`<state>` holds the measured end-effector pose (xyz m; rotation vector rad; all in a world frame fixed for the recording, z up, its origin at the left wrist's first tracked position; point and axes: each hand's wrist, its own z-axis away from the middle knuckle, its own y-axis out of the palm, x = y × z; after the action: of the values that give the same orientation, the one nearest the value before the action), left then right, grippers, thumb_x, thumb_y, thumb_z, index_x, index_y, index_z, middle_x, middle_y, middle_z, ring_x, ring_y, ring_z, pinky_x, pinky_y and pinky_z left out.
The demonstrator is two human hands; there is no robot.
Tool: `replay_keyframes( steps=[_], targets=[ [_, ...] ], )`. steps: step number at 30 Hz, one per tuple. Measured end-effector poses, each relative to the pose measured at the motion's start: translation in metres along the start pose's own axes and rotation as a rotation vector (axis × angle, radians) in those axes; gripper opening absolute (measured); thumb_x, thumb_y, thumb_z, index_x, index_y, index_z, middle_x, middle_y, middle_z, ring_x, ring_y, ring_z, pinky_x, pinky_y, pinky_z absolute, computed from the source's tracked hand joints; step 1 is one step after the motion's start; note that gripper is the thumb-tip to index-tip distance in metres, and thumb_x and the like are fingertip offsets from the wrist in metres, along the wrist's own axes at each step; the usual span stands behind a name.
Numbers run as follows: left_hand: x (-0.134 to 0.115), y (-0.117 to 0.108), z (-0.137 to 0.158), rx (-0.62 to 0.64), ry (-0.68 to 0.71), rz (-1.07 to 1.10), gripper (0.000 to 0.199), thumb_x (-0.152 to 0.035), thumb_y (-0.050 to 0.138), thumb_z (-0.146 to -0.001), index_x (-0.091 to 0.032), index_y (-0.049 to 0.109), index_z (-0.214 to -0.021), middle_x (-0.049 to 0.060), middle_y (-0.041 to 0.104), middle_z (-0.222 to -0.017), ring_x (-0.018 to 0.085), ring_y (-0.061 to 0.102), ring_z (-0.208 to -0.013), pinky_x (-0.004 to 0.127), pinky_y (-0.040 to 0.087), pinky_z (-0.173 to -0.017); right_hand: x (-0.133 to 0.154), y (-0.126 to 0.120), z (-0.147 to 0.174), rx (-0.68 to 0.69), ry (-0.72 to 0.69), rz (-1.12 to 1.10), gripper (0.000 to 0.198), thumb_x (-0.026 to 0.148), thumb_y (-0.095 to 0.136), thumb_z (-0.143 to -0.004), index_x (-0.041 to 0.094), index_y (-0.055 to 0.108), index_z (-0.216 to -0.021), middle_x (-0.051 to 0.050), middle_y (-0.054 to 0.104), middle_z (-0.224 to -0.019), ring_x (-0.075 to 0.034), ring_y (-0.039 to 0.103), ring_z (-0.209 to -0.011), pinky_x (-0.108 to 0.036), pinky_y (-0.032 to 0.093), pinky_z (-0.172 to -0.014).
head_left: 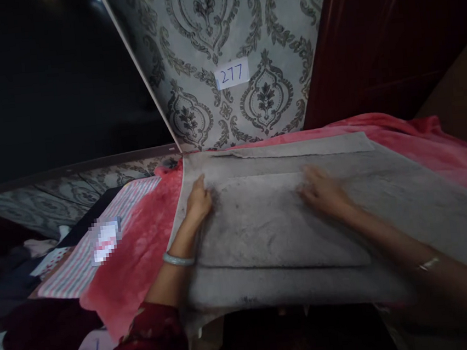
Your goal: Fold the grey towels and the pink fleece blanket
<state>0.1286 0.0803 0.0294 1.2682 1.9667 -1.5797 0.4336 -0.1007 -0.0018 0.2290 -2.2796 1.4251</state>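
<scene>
A grey cloth is spread over the surface in front of me, with a grey folded layer lying on it. My left hand is closed at the upper left corner of this layer, and a bracelet circles that wrist. At the upper right corner, my right hand is blurred by motion. Its fingers look curled on the cloth's edge, though the fingertips are not sharp. Between the hands the layer's top edge runs fairly straight. Farther back, a strip of the cloth is turned over.
A pink fleece blanket lies beneath the grey cloth. On the left are a striped cloth and piled dark fabric. A large dark screen and patterned wall with a paper marked 277 stand behind; a dark red panel is right.
</scene>
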Motion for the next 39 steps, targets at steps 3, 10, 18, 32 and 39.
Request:
replay_keyframes(
  steps=[3,10,18,32,39],
  targets=[
    [-0.023,0.018,-0.003,0.165,0.149,-0.172,0.063,-0.012,0.051,-0.083,-0.011,0.049,-0.146,0.017,0.047,-0.155,0.029,0.039,-0.147,0.044,0.025,-0.124,0.072,0.029,-0.033,0.203,-0.230,0.033,0.066,0.032,0.041,-0.094,0.003,0.039,-0.152,-0.020,0.036,-0.159,-0.030,0.033,-0.148,-0.045,0.028,-0.121],
    [-0.020,0.049,0.032,0.351,0.129,-0.608,0.056,-0.026,0.035,-0.098,-0.012,0.041,-0.152,0.019,0.035,-0.162,0.032,0.027,-0.152,0.058,0.024,-0.121,0.125,0.092,-0.050,0.361,-0.248,0.202,0.062,0.028,0.032,-0.098,0.006,0.037,-0.155,-0.017,0.033,-0.161,-0.029,0.028,-0.151,-0.052,0.022,-0.121],
    [-0.018,0.047,0.032,0.358,0.139,-0.618,0.056,-0.030,0.035,-0.099,-0.014,0.043,-0.152,0.019,0.034,-0.162,0.034,0.029,-0.151,0.060,0.030,-0.117,0.031,0.064,-0.030,0.256,-0.038,0.326,0.067,0.053,0.032,-0.101,0.013,0.042,-0.154,-0.016,0.034,-0.161,-0.030,0.027,-0.151,-0.053,0.021,-0.121],
    [-0.009,0.046,0.025,0.369,0.138,-0.590,0.057,-0.031,0.036,-0.098,-0.018,0.043,-0.152,0.018,0.033,-0.163,0.034,0.028,-0.152,0.060,0.032,-0.117,-0.027,0.047,0.008,0.078,0.243,0.341,0.070,0.055,0.029,-0.100,0.015,0.035,-0.157,-0.016,0.031,-0.163,-0.032,0.032,-0.148,-0.055,0.026,-0.119],
    [-0.008,0.048,0.022,0.369,0.138,-0.564,0.058,-0.032,0.035,-0.098,-0.013,0.043,-0.152,0.020,0.032,-0.163,0.034,0.027,-0.152,0.060,0.030,-0.118,-0.022,0.040,0.007,0.103,0.259,0.359,0.070,0.053,0.029,-0.101,0.013,0.033,-0.158,-0.017,0.028,-0.164,-0.032,0.030,-0.149,-0.054,0.027,-0.119]
  ],
)
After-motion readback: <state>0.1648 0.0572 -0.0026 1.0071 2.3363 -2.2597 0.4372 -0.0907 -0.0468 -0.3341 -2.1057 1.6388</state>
